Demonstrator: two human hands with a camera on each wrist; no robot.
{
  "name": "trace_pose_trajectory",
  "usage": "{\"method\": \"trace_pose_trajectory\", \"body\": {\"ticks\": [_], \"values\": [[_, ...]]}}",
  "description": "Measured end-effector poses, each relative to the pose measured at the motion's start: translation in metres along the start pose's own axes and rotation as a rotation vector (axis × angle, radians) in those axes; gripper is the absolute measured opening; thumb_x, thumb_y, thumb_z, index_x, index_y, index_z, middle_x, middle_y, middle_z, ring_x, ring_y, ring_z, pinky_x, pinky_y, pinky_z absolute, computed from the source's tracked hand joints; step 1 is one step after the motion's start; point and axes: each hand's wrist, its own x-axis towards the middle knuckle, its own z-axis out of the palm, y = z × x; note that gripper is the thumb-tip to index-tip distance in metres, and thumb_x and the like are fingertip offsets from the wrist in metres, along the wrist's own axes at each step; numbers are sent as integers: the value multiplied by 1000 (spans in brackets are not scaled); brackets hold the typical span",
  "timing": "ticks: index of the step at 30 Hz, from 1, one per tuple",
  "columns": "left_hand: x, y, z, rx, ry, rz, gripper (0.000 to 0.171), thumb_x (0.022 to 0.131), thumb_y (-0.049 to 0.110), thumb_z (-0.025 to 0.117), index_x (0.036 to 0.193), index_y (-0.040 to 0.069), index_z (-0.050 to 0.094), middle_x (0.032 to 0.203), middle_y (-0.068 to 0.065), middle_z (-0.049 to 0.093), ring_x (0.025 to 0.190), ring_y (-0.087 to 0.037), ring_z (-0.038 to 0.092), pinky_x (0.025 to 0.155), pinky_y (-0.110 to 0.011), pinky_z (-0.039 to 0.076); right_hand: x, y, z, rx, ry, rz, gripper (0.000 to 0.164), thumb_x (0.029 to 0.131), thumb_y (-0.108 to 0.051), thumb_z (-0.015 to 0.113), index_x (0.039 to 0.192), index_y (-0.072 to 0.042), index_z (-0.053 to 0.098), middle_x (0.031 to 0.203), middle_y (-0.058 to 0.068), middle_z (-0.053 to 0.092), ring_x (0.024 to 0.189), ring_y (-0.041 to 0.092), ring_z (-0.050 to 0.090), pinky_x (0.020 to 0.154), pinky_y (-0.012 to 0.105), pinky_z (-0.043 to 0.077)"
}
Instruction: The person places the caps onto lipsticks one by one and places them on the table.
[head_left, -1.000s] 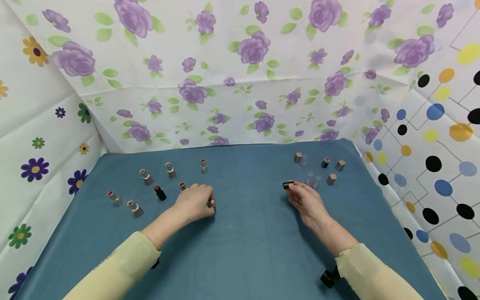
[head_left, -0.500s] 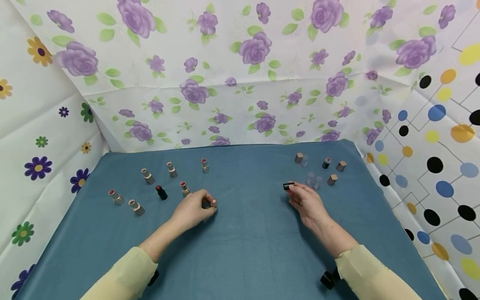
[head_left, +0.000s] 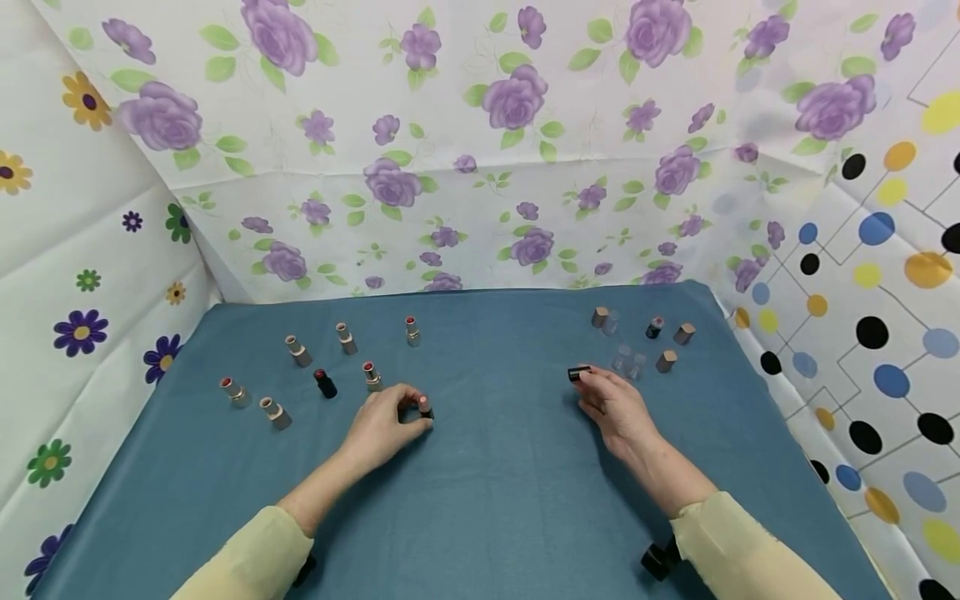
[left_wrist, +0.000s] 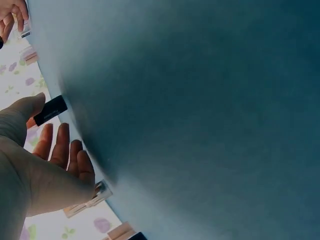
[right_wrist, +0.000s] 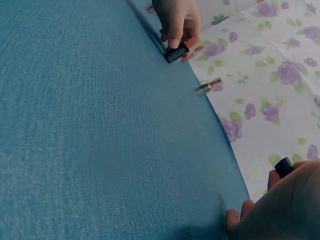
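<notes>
Pale yellow sleeves (head_left: 750, 546) lie nearest, with a black device (head_left: 660, 560) by the right wrist. Beyond them, over the blue surface (head_left: 495, 483), the left hand (head_left: 386, 425) is at a pink-tipped black lipstick (head_left: 425, 407), which stands upright on the cloth; its fingers are parted around it, thumb at one side, a small gap by the index. Well apart, the right hand (head_left: 618, 407) pinches a black cap (head_left: 579, 374), raised and lying sideways in the fingers. Left of the lipstick stand another black one (head_left: 326, 383) and six metallic tubes (head_left: 275, 413). Past the right hand are clear caps (head_left: 637, 367), brown caps (head_left: 666, 361) and a small dark-based item (head_left: 655, 327). Farthest hangs a purple-flowered sheet (head_left: 465, 208).
</notes>
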Motion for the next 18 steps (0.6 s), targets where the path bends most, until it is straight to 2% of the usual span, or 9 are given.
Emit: {"method": "trace_pose_trajectory", "body": {"ticks": [5, 11, 15, 18], "values": [[-2, -3, 5, 26, 35, 17, 26, 89, 25, 83, 111, 19, 71, 112, 0, 67, 106, -26, 54, 100, -52, 39, -1, 1, 0, 4, 8, -8, 41, 105, -21, 61, 142, -6, 53, 118, -3, 64, 131, 25, 53, 115, 41, 37], [-2, -1, 3, 28, 33, 6, 17, 91, 24, 81, 105, 20, 71, 112, 0, 68, 108, -27, 55, 103, -53, 37, -1, 0, 0, 3, 6, -1, 41, 106, -20, 60, 143, -5, 52, 117, -3, 64, 126, 22, 55, 115, 41, 37], [-3, 5, -6, -2, 21, -15, 15, 92, 22, 79, 105, 20, 69, 112, 1, 69, 107, -28, 56, 96, -52, 42, -2, -3, 0, 6, 4, 3, 40, 106, -21, 60, 142, -6, 53, 116, -3, 64, 131, 25, 52, 114, 41, 37], [-5, 12, -15, -17, 26, 7, 15, 93, 19, 77, 104, 18, 68, 110, 0, 69, 106, -29, 59, 89, -50, 45, -2, -4, 0, 5, -1, -5, 39, 106, -21, 60, 141, -6, 53, 113, -4, 65, 131, 25, 53, 113, 41, 38]]}}
